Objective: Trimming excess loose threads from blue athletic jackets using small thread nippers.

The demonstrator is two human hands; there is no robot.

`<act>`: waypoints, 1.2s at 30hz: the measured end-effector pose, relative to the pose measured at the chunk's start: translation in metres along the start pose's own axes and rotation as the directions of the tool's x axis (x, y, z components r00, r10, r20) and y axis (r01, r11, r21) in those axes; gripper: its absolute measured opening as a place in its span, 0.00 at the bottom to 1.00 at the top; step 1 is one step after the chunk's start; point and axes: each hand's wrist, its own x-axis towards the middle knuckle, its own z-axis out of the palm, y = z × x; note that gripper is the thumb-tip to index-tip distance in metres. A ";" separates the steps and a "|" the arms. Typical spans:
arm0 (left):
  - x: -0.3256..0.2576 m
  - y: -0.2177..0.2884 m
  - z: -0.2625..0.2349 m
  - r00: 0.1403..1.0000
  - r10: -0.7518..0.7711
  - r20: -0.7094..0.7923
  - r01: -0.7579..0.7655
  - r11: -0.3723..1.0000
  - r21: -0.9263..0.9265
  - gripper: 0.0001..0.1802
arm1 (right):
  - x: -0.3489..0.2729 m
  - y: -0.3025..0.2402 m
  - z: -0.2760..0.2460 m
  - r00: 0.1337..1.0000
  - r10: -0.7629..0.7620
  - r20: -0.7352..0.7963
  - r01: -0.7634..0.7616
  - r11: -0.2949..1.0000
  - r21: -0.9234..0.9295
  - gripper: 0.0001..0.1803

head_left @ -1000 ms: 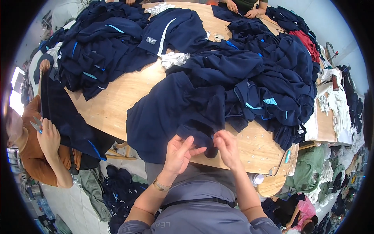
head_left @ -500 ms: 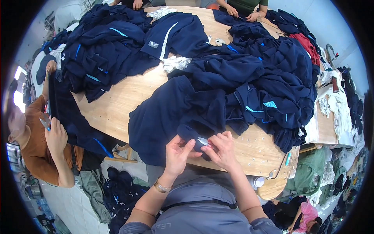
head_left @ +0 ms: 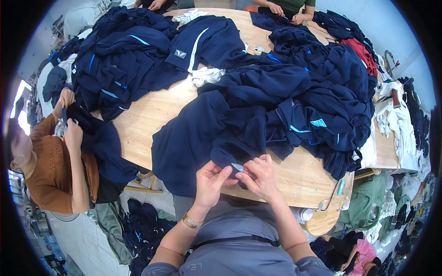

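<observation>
Evidently we are partway through one piece, with the dark blue garment spread over the near edge of the wooden table and one small fold of it drawn up between our hands. Our left hand has thumb and fingers brought together, pinching that fold as far as we can tell, since the cloth hides some fingertips. Our right hand curls tightly around a small pair of snips, their pale blades lying against the fold. We cannot tell whether the blades have a thread between them, nor whether any cut is made, so we judge the work on this fold as not yet finished. Most of the garment lies loose and rumpled, out of our grip.

Beyond it sits a heap of similar dark clothes on the right and another pile on the left; we cannot say which pieces in either are done. Beside us, a co-worker in a brown top handles more dark cloth.
</observation>
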 end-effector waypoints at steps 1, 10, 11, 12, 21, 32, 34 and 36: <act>0.000 0.000 -0.001 1.000 -0.005 0.003 0.005 1.000 0.004 0.10 | 0.000 0.000 0.000 1.000 0.003 0.000 -0.003 1.000 0.012 0.18; 0.003 -0.001 0.000 0.998 -0.067 0.004 0.066 0.968 -0.241 0.12 | -0.005 0.002 0.005 0.993 -0.024 -0.117 0.020 0.999 -0.036 0.20; 0.003 -0.001 -0.001 0.997 -0.071 0.018 0.073 0.964 -0.255 0.13 | -0.004 0.002 0.005 0.993 -0.024 -0.118 0.020 0.999 -0.037 0.20; 0.002 -0.001 0.000 0.997 -0.071 0.020 0.074 0.964 -0.255 0.13 | -0.004 0.002 0.005 0.989 -0.057 -0.136 0.046 0.995 -0.087 0.20; -0.003 -0.002 0.007 0.998 -0.064 0.022 0.068 0.970 -0.233 0.11 | 0.004 -0.003 0.002 0.973 -0.172 -0.156 0.129 0.959 -0.251 0.18; 0.000 -0.005 0.006 1.000 -0.016 -0.024 0.012 0.987 -0.163 0.09 | -0.001 0.005 0.000 0.997 0.029 -0.078 -0.031 0.999 -0.028 0.18; 0.000 -0.007 0.003 1.000 -0.010 -0.025 0.006 0.991 -0.135 0.09 | 0.000 0.004 0.001 1.000 0.017 -0.024 -0.017 1.000 -0.001 0.18; -0.001 -0.007 0.002 1.000 -0.004 -0.025 0.001 0.994 -0.107 0.08 | 0.001 0.003 0.001 1.000 0.017 -0.015 -0.017 1.000 0.008 0.18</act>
